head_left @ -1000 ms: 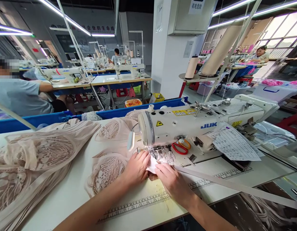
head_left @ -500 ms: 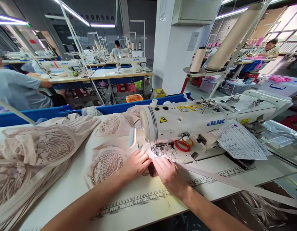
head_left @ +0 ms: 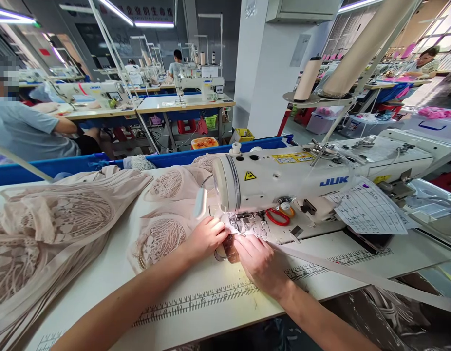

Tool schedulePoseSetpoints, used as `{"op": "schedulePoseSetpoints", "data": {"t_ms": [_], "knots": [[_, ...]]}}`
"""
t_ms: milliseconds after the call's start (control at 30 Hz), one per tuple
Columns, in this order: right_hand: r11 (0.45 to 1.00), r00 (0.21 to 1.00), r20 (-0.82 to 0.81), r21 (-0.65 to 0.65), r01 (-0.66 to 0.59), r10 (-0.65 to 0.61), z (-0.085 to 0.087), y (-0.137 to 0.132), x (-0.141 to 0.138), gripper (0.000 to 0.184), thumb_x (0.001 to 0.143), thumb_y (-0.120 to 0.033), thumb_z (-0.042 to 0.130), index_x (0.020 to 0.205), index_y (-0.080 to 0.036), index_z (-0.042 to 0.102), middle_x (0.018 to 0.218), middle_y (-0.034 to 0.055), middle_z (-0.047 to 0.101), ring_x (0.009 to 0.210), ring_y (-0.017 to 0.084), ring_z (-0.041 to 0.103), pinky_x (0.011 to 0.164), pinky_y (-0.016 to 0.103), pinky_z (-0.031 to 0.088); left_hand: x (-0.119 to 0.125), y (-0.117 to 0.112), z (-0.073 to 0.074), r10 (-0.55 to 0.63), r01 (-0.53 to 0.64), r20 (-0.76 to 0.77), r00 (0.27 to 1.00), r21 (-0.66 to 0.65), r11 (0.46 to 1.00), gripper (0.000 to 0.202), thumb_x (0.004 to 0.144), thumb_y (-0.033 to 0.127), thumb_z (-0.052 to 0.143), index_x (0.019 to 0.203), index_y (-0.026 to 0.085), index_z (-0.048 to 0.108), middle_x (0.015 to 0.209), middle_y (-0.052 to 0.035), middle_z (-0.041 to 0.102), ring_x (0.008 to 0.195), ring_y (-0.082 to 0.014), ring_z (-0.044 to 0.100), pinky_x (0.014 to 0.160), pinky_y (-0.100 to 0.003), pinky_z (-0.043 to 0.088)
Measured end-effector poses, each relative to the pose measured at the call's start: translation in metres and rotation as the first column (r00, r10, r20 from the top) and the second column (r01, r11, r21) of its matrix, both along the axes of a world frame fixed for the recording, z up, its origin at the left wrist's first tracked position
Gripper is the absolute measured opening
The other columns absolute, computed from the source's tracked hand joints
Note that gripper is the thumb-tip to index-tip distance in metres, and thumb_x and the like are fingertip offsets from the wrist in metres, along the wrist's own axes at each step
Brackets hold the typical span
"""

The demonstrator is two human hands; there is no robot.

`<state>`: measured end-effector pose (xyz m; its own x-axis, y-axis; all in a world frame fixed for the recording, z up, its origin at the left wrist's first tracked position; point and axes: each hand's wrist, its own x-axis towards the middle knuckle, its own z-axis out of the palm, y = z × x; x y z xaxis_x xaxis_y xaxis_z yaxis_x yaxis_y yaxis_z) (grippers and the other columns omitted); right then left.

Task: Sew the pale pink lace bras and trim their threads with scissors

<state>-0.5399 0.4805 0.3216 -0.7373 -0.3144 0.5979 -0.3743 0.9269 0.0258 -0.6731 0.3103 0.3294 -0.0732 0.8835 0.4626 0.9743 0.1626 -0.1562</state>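
Both hands meet at the needle of a white sewing machine (head_left: 284, 183). My left hand (head_left: 205, 239) is closed, its fingers pinching a pale lace fabric piece (head_left: 158, 241) at the presser foot. My right hand (head_left: 260, 263) is closed too, pressing a beige elastic strap (head_left: 349, 275) and the fabric edge just under the needle. A brown patch of the table shows between the two hands. The strap runs off to the right edge of the table (head_left: 218, 297).
A heap of pale lace garments (head_left: 46, 229) covers the table's left. Red-handled scissors (head_left: 278, 217) lie behind the needle, a printed paper sheet (head_left: 367, 209) hangs on the machine. Thread cones (head_left: 308, 78) stand behind. A seated person (head_left: 28, 126) works at far left.
Both hands have drawn slightly closer to the needle, and the view has tilted down a little. The fabric stays under the presser foot.
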Motion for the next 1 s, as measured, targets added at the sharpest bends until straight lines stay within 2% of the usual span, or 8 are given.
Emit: {"op": "schedulePoseSetpoints", "data": {"t_ms": [233, 467, 567, 700, 767, 833, 900, 1000], "knots": [[0.999, 0.999, 0.028, -0.045, -0.019, 0.021, 0.003, 0.001, 0.002, 0.030, 0.095, -0.003, 0.040, 0.112, -0.008, 0.064, 0.105, 0.0122, 0.068, 0.092, 0.023, 0.059, 0.077, 0.036, 0.050, -0.010, 0.003, -0.003, 0.060, -0.056, 0.044, 0.997, -0.083, 0.995, 0.027, 0.103, 0.020, 0.039, 0.103, 0.014, 0.066, 0.091, -0.0068, 0.067, 0.085, -0.0197, 0.058, 0.076, -0.034, 0.045], [0.998, 0.999, 0.024, -0.055, -0.024, 0.026, 0.006, 0.001, 0.004, 0.027, 0.093, -0.004, 0.042, 0.102, -0.009, 0.066, 0.097, 0.0119, 0.069, 0.092, 0.025, 0.059, 0.075, 0.037, 0.048, -0.023, 0.008, -0.008, 0.140, -0.133, 0.101, 0.985, -0.080, 0.988, 0.025, 0.102, 0.020, 0.043, 0.094, 0.016, 0.066, 0.096, -0.0056, 0.067, 0.086, -0.0188, 0.057, 0.082, -0.033, 0.045], [0.997, 0.999, 0.036, -0.074, -0.029, 0.031, 0.007, 0.001, 0.005, 0.025, 0.093, -0.004, 0.043, 0.103, -0.009, 0.066, 0.096, 0.0112, 0.068, 0.093, 0.024, 0.059, 0.076, 0.036, 0.048, -0.017, 0.010, 0.003, 0.223, -0.212, 0.158, 0.962, -0.085, 0.974, 0.022, 0.100, 0.018, 0.045, 0.094, 0.015, 0.066, 0.098, -0.0065, 0.067, 0.090, -0.0205, 0.058, 0.083, -0.034, 0.047], [0.992, 0.997, 0.055, -0.118, -0.048, 0.055, 0.007, 0.002, 0.005, 0.026, 0.091, -0.002, 0.045, 0.104, -0.010, 0.065, 0.100, 0.0104, 0.068, 0.095, 0.023, 0.059, 0.081, 0.036, 0.049, 0.014, -0.001, 0.029, 0.321, -0.306, 0.217, 0.922, -0.102, 0.947, 0.021, 0.094, 0.015, 0.048, 0.110, 0.013, 0.062, 0.107, -0.0104, 0.065, 0.099, -0.0252, 0.058, 0.082, -0.036, 0.050], [0.991, 0.996, 0.066, -0.125, -0.054, 0.063, 0.006, 0.002, 0.006, 0.026, 0.092, -0.002, 0.045, 0.106, -0.010, 0.065, 0.103, 0.0104, 0.068, 0.096, 0.023, 0.059, 0.083, 0.036, 0.049, 0.028, -0.015, 0.035, 0.407, -0.381, 0.203, 0.891, -0.155, 0.911, 0.024, 0.092, 0.016, 0.049, 0.113, 0.014, 0.060, 0.101, -0.0104, 0.064, 0.089, -0.0252, 0.061, 0.073, -0.035, 0.052], [0.992, 0.996, 0.060, -0.115, -0.059, 0.066, 0.005, 0.001, 0.006, 0.027, 0.092, -0.003, 0.044, 0.108, -0.010, 0.065, 0.104, 0.0115, 0.068, 0.097, 0.024, 0.059, 0.084, 0.037, 0.049, 0.031, -0.029, 0.030, 0.533, -0.486, 0.180, 0.827, -0.248, 0.838, 0.020, 0.089, 0.014, 0.051, 0.105, 0.013, 0.063, 0.088, -0.0095, 0.064, 0.070, -0.0234, 0.062, 0.057, -0.033, 0.049], [0.993, 0.997, 0.048, -0.105, -0.061, 0.066, 0.003, 0.001, 0.006, 0.028, 0.092, -0.004, 0.044, 0.109, -0.010, 0.065, 0.105, 0.0122, 0.068, 0.098, 0.024, 0.060, 0.084, 0.038, 0.049, 0.020, -0.040, 0.020, 0.638, -0.570, 0.162, 0.753, -0.324, 0.755, 0.018, 0.084, 0.008, 0.050, 0.094, 0.012, 0.065, 0.081, -0.0102, 0.063, 0.058, -0.0219, 0.060, 0.048, -0.031, 0.045], [0.992, 0.997, 0.023, -0.098, -0.076, 0.078, 0.001, 0.001, 0.006, 0.027, 0.092, -0.004, 0.044, 0.107, -0.011, 0.066, 0.104, 0.0110, 0.069, 0.096, 0.024, 0.062, 0.084, 0.038, 0.049, -0.010, -0.044, 0.005, 0.709, -0.648, 0.144, 0.690, -0.314, 0.694, 0.026, 0.081, 0.001, 0.049, 0.096, 0.012, 0.067, 0.088, -0.0129, 0.067, 0.061, -0.0229, 0.064, 0.055, -0.032, 0.050]]}}
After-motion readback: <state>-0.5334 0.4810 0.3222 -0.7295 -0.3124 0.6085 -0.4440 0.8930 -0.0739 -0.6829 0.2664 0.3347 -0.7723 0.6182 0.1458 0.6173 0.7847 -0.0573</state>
